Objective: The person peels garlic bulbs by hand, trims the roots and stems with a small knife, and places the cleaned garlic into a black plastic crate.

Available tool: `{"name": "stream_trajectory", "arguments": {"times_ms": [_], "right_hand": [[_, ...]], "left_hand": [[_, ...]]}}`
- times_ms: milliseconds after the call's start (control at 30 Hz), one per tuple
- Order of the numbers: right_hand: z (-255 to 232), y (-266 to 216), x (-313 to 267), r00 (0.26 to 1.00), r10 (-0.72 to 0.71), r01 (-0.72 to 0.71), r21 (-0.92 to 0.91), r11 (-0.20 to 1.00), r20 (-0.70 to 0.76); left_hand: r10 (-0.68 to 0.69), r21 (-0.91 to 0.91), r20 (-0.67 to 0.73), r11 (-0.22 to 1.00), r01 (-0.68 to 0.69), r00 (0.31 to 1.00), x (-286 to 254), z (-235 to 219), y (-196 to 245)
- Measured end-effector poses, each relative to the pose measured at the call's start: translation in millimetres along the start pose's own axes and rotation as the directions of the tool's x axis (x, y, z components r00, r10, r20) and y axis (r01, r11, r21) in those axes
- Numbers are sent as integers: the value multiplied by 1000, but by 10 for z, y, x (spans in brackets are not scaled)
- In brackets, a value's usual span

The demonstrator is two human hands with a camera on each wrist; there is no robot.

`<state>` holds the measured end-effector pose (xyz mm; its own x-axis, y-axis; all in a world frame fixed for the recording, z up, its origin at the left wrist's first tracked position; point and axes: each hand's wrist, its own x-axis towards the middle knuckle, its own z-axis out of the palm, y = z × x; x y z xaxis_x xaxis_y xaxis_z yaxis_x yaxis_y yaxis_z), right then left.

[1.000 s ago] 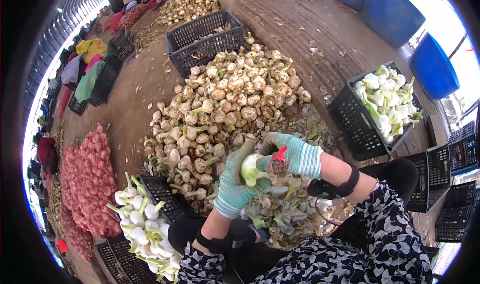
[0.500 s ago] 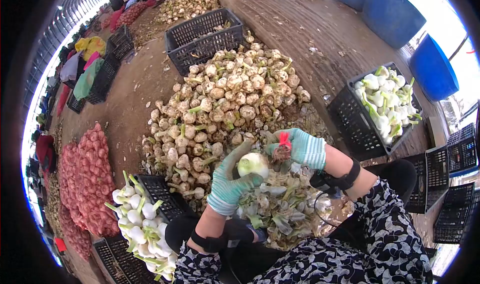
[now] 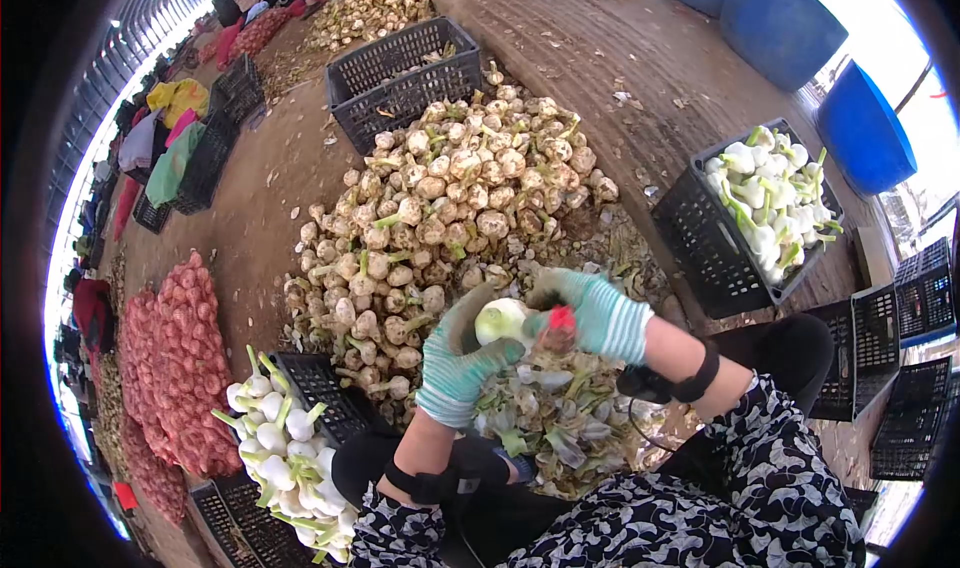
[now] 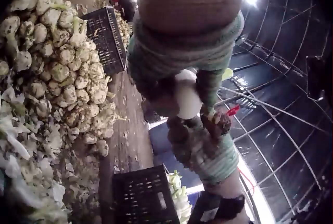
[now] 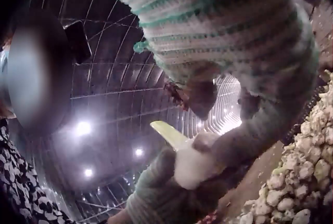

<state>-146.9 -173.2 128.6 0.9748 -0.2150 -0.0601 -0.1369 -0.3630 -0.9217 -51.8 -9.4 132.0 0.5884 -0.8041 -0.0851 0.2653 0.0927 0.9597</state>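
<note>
A peeled white garlic bulb (image 3: 503,320) sits in my left hand (image 3: 458,353), the gloved fingers and thumb curled round it. In the right wrist view the bulb (image 5: 191,168) shows a pale green stem stub (image 5: 169,133). My gloved right hand (image 3: 602,314) is close against the bulb's right side, fingertips right at it. It also grips a small brownish bundle with a red tie (image 3: 558,328), whose kind I cannot tell. Loose skins (image 3: 560,423) lie below both hands, and a heap of unpeeled garlic (image 3: 450,193) spreads just beyond them.
Crates of peeled garlic stand at my left (image 3: 290,448) and at the right (image 3: 770,203). A black crate (image 3: 400,76) is behind the heap. Red net sacks (image 3: 175,358) lie at far left. Blue tubs (image 3: 865,128) and stacked black crates (image 3: 860,348) stand on the right.
The right hand drew away rightward from the bulb, then came back against it. The bulb turned in the left hand, its stem no longer pointing down in the head view.
</note>
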Motion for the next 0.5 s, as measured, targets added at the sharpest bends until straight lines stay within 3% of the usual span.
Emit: {"name": "stream_trajectory", "arguments": {"times_ms": [33, 67, 133, 167, 200, 233, 267, 300, 367, 400, 467, 500], "right_hand": [[11, -151, -77, 985, -128, 110, -148, 983, -119], [5, -158, -85, 985, -127, 109, -147, 983, -119], [-6, -149, -80, 997, 5, 8, 180, 984, -73], [54, 305, 63, 981, -128, 151, 160, 975, -148], [-18, 322, 67, 993, 44, 3, 390, 921, -111], [-54, 383, 88, 966, 246, -202, 841, 502, 85], [-79, 440, 121, 890, 285, -334, 934, -125, 357], [-83, 340, 114, 888, 286, -337, 933, -126, 359], [-61, 148, 117, 965, 113, -263, 870, 417, 237], [-24, 155, 133, 965, 108, -260, 871, 416, 237], [128, 191, 103, 967, 172, -186, 982, -43, 190], [223, -72, 45, 955, 295, -73, 983, 169, 20]], "left_hand": [[16, 88, 14, 996, -17, 1000, -3, 4, 37], [14, 88, 14, 996, -16, 1000, -15, -4, 49], [-112, -70, 52, 991, 115, 992, -48, -41, 60], [-118, -67, 51, 990, 121, 992, -65, -54, 47], [-116, -140, 94, 982, 129, 989, -64, -62, 24], [-104, -211, 139, 968, 132, 985, -36, -66, 16], [-97, -211, 142, 969, 126, 985, -6, -62, 16], [-102, -247, 155, 959, 139, 983, -4, -54, 5], [-79, -274, 206, 952, 135, 975, 28, -60, -33], [-78, -269, 205, 954, 133, 976, 66, -86, -100], [-40, -222, 64, 974, 54, 997, 131, -125, -233], [-107, -419, 37, 901, 113, 994, 78, -5, -95]]}}
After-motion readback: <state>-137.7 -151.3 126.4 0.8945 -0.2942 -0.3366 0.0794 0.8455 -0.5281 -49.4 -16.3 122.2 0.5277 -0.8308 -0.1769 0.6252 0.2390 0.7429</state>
